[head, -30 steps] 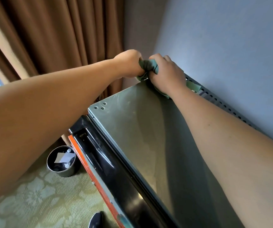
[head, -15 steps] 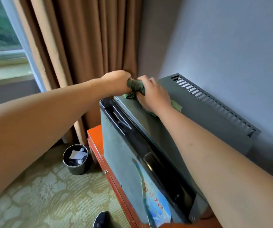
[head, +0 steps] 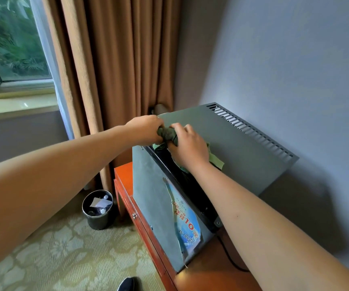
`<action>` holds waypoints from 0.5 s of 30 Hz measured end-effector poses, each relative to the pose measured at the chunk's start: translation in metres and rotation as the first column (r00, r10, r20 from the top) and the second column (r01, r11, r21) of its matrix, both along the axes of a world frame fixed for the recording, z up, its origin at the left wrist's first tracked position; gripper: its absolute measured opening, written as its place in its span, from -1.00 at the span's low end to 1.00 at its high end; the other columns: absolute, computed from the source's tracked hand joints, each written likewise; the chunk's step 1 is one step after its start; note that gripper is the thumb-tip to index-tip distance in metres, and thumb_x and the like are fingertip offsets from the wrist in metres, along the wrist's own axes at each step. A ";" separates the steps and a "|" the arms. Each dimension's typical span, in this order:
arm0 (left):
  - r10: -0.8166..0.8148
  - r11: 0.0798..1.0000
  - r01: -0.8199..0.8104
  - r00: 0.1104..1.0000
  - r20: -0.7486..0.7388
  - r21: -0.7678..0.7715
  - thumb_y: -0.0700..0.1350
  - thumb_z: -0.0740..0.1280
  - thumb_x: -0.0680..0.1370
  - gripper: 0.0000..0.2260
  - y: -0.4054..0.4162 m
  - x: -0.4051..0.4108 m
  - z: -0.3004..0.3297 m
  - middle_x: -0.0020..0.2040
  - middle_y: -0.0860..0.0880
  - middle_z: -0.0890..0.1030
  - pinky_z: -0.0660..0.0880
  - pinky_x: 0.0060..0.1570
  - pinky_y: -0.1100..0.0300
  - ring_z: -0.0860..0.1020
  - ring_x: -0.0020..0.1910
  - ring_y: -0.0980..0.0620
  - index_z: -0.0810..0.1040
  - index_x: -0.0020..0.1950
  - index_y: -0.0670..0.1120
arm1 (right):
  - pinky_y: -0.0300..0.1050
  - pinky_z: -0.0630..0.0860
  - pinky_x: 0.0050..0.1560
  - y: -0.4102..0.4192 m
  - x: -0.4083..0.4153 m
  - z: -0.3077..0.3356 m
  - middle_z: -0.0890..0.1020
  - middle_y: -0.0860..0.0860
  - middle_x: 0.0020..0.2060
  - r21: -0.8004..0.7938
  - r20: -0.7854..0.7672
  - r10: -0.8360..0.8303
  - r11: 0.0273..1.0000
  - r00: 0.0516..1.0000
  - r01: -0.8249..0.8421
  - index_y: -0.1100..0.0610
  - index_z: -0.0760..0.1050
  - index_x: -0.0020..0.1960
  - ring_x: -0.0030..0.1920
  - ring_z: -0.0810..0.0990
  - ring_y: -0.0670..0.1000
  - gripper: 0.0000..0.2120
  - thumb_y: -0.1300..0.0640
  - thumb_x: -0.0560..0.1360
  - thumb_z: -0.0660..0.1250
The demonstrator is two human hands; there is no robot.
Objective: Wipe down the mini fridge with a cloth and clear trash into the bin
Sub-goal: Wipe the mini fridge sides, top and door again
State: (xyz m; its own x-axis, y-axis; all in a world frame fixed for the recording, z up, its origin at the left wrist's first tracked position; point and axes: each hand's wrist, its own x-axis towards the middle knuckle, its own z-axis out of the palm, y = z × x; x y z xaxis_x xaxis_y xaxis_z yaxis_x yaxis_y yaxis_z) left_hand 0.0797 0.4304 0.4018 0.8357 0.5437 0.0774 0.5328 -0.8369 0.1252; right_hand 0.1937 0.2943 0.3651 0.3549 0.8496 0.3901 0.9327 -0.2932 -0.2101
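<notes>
A grey mini fridge stands on an orange cabinet against the wall, with a blue sticker on its door. Both my hands are at its front top edge, holding a green cloth bunched between them. My left hand grips one end of the cloth. My right hand grips the other end, and loose cloth hangs out beneath its palm onto the fridge top. A small black bin with white trash inside sits on the carpet to the left of the cabinet.
The orange cabinet carries the fridge. Brown curtains hang behind, with a window to the left. A blue-grey wall lies behind the fridge. A dark shoe tip shows on the patterned carpet.
My head has pulled back and up, so the fridge door and window come into view. Both hands moved from the fridge's back edge to its front top edge, bunching the cloth.
</notes>
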 end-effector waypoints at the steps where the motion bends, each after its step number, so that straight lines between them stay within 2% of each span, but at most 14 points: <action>1: -0.001 1.000 0.001 1.000 -0.001 0.005 0.05 0.35 0.41 -0.83 0.001 0.000 -0.001 -0.06 0.03 0.56 0.58 -0.19 0.02 0.58 -0.11 -0.06 0.50 -0.07 0.01 | 0.00 0.29 -0.22 0.000 0.000 0.000 0.50 0.08 0.03 -0.003 0.005 0.003 1.000 1.000 -0.003 -0.04 0.41 0.30 -0.02 0.56 0.26 -0.64 -0.02 0.52 0.30; 8: 0.006 0.999 -0.005 1.000 -0.017 0.047 0.08 0.32 0.41 -0.81 0.029 0.011 0.002 -0.05 0.05 0.55 0.57 -0.09 0.01 0.57 -0.05 -0.07 0.53 -0.03 0.05 | 0.01 0.29 -0.22 0.032 0.015 0.001 0.50 0.08 0.01 0.009 0.004 0.039 0.999 0.999 -0.039 0.01 0.42 0.25 -0.02 0.58 0.27 -0.68 -0.03 0.53 0.30; 13: 0.048 0.999 -0.048 0.999 0.024 -0.004 0.03 0.32 0.42 -0.84 0.069 0.025 0.002 -0.06 0.03 0.56 0.59 -0.11 -0.04 0.58 -0.08 -0.07 0.54 -0.04 0.05 | 0.00 0.32 -0.20 0.080 0.036 -0.001 0.51 0.06 0.04 0.031 0.006 0.068 0.997 0.998 -0.069 -0.03 0.41 0.27 0.01 0.57 0.25 -0.67 -0.03 0.52 0.29; 15: 0.066 0.997 -0.064 0.997 0.051 -0.051 0.00 0.32 0.40 -0.85 0.087 0.035 0.002 -0.10 0.01 0.60 0.61 -0.14 -0.02 0.61 -0.15 -0.05 0.55 -0.06 0.03 | 0.00 0.31 -0.20 0.100 0.047 -0.002 0.50 0.04 0.05 0.043 -0.002 0.071 0.997 0.997 -0.071 -0.05 0.41 0.26 0.00 0.57 0.24 -0.67 -0.02 0.51 0.28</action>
